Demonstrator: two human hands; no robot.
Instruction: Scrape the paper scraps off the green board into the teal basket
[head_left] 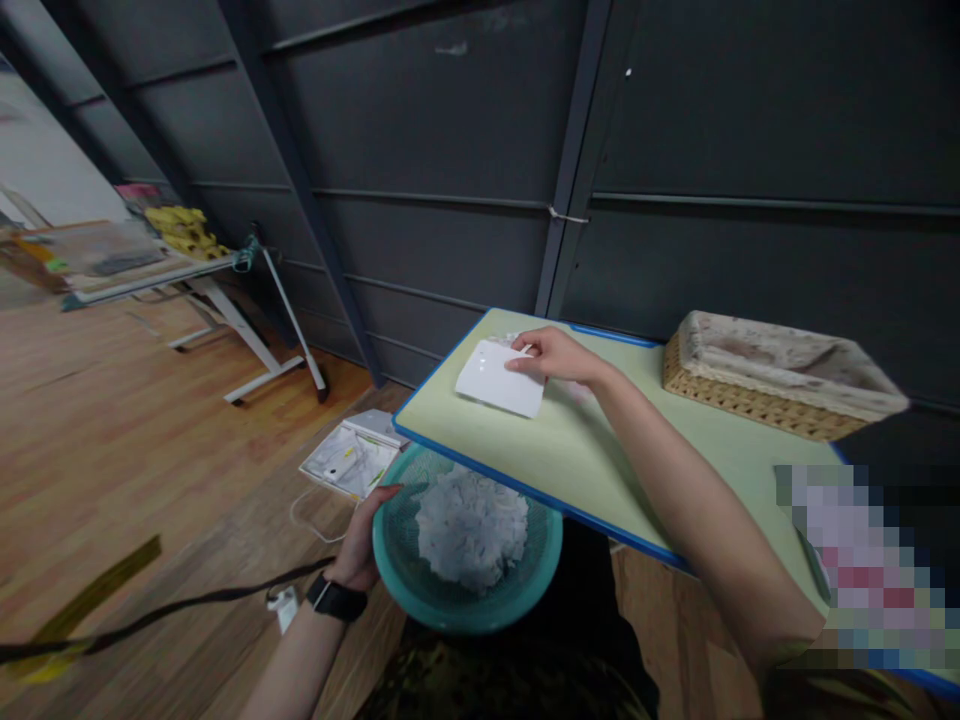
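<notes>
My right hand [553,355] pinches a flat white scraper [499,378] by its right edge, thumb on top. The scraper has rounded corners and small holes, and it lies over or just above the yellow-green tabletop [525,450]. Some whitish bits [517,338] show behind it, partly hidden. My left hand [364,545], with a black watch on its wrist, grips the left rim of a teal plastic colander [390,590]. Inside the colander is a heap of white shreds or flakes [472,525]; their exact kind I cannot make out. The colander sits below the table's front edge, over my lap.
A lined wicker basket [750,405] stands at the table's back right. A blurred-out item [862,560] lies at the right. On the floor at left are an open white box [352,460], a cable and a dark strap [187,600]. Another table [150,285] stands further left; dark metal panels rise behind.
</notes>
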